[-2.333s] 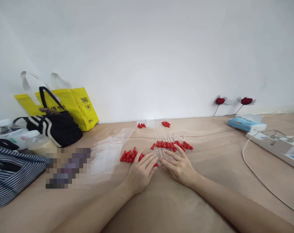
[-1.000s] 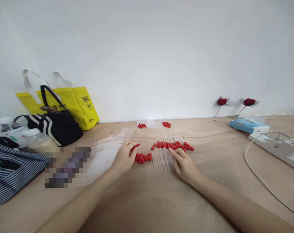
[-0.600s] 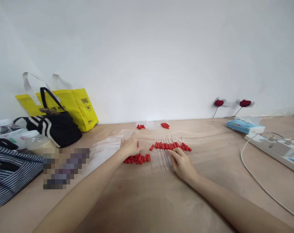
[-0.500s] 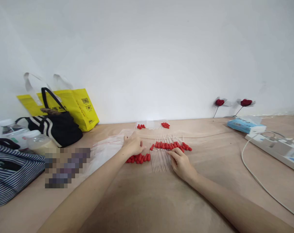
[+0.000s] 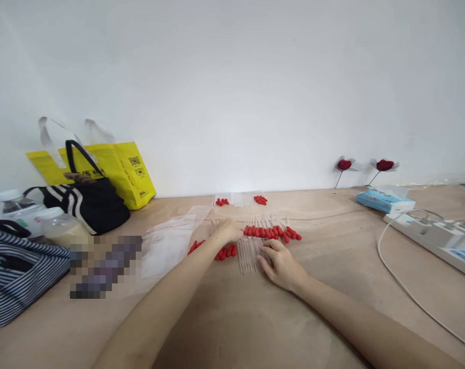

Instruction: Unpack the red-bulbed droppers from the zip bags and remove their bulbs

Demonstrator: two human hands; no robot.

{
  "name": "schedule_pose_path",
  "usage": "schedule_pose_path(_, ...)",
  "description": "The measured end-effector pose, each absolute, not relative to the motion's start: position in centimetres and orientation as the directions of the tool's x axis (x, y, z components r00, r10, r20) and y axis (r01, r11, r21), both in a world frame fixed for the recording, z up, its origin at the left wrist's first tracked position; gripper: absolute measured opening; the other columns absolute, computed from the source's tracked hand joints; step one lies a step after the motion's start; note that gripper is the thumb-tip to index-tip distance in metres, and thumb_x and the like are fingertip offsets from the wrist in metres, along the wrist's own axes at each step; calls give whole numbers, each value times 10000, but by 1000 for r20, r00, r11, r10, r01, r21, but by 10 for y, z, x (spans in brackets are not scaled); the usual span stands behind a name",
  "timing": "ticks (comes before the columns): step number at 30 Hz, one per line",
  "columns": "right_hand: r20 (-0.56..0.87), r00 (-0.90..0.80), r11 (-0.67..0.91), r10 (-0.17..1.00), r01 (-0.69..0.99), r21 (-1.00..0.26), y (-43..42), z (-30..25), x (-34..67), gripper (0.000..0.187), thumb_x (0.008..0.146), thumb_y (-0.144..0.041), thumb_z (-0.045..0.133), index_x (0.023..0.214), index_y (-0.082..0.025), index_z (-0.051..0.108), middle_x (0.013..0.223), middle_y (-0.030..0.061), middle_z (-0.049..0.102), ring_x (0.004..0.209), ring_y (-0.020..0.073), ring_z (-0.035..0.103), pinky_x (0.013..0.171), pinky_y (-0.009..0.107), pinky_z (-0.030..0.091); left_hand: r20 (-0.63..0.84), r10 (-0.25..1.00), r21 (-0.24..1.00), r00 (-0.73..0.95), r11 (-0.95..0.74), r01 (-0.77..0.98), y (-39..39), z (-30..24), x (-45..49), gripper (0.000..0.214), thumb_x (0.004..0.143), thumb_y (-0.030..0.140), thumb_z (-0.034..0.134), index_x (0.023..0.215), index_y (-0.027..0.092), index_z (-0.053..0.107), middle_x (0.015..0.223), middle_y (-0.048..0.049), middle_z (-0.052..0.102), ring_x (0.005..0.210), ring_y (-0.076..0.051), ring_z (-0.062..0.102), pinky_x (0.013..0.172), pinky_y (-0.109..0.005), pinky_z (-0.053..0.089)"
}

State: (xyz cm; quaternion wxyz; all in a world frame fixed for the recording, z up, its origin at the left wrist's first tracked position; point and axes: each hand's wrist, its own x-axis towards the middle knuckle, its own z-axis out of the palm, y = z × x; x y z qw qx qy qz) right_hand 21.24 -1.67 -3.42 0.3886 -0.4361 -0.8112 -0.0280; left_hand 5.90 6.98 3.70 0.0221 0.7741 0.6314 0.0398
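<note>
A row of clear dropper tubes with red caps (image 5: pixel 271 233) lies on the tan table (image 5: pixel 255 318). My left hand (image 5: pixel 227 232) reaches to the row's left end with its fingers curled; what they pinch is hidden. Loose red caps (image 5: pixel 226 252) lie just below that hand, and a few more red caps (image 5: pixel 194 246) show left of my forearm. My right hand (image 5: pixel 280 264) rests with fingers spread on the bare clear tubes (image 5: pixel 248 254) in front of the row.
Clear zip bags (image 5: pixel 170 242) lie left of the caps. Two small bags of red caps (image 5: pixel 260 199) sit by the wall. A yellow tote (image 5: pixel 119 166), black handbag (image 5: pixel 92 204), striped bag (image 5: pixel 17 269) and bottles (image 5: pixel 61 225) crowd the left. At right are a blue tissue pack (image 5: pixel 384 200), power strip (image 5: pixel 434 233) and white cable (image 5: pixel 399 277).
My left hand went from the zip bags rightward across the loose caps to the left end of the dropper row. My right hand slid slightly left on the clear tubes.
</note>
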Motion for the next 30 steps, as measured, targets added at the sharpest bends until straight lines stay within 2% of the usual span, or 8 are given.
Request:
schedule_pose_path(4, 695, -304, 630, 651, 728, -272, -16, -34, 214, 144, 799, -236, 493, 871, -156, 590, 876, 93, 562, 827, 188, 540, 721, 318, 482, 155, 960, 58, 232, -244, 968, 56, 52, 51, 249, 707, 319, 494, 541, 165, 597, 721, -102, 640, 861, -295, 559, 864, -500, 281)
schedule_pose_path(7, 761, -237, 591, 604, 774, -228, -18, -31, 217, 209, 806, -252, 485, 967, -154, 577, 894, 94, 571, 850, 200, 530, 748, 352, 453, 315, 897, 10, 312, -332, 943, 39, 55, 35, 207, 727, 249, 457, 599, 168, 599, 836, -87, 626, 906, -260, 530, 910, -491, 236)
schedule_pose_path(11, 851, -132, 502, 508, 848, -168, -23, -26, 220, 297, 800, -259, 496, 1072, -150, 541, 1002, 111, 563, 943, 222, 510, 815, 396, 401, 562, 618, -173, 550, -562, 808, 10, 37, 12, 146, 727, 240, 493, 635, 168, 581, 738, -40, 613, 792, -201, 543, 925, -465, 243)
schedule_pose_path(15, 846, -287, 573, 448, 819, -25, -28, -22, 217, 302, 794, -273, 521, 1082, -187, 549, 1075, 90, 569, 1014, 223, 489, 877, 412, 353, 646, 385, -301, 659, -665, 684, -13, 15, 2, 148, 761, 196, 467, 659, 170, 571, 708, -15, 619, 721, -159, 549, 902, -417, 288)
schedule_pose_path(19, 806, -443, 655, 393, 750, 92, -29, -22, 211, 213, 799, -224, 528, 1003, -231, 590, 970, 26, 637, 975, 194, 523, 950, 448, 271, 714, 251, -323, 653, -710, 626, -19, 2, 4, 118, 758, 182, 488, 675, 173, 572, 697, 1, 628, 722, -143, 561, 914, -407, 286)
schedule_pose_path(24, 808, -469, 689, 357, 716, 112, -26, -27, 209, 214, 817, -129, 480, 967, -222, 603, 772, -7, 679, 891, 155, 569, 990, 454, 238, 755, 232, -276, 613, -735, 619, -18, -4, 7, 92, 767, 192, 512, 740, 188, 600, 778, 1, 668, 789, -150, 584, 974, -425, 250)
schedule_pose_path(27, 810, -485, 710, 330, 693, 127, -27, -28, 210, 240, 823, -99, 445, 965, -213, 602, 806, -1, 686, 925, 156, 569, 998, 454, 242, 746, 282, -211, 603, -759, 616, -18, -7, 9, 172, 807, 230, 481, 915, 190, 609, 990, -35, 658, 958, -184, 563, 1010, -444, 215)
schedule_pose_path(30, 813, -495, 711, 306, 687, 150, -28, -26, 210, 259, 825, -85, 420, 967, -202, 601, 838, 5, 687, 941, 161, 568, 999, 448, 251, 731, 329, -155, 598, -773, 615, -18, -10, 12, 206, 845, 233, 442, 962, 177, 602, 1036, -38, 648, 1028, -187, 539, 1029, -440, 198)
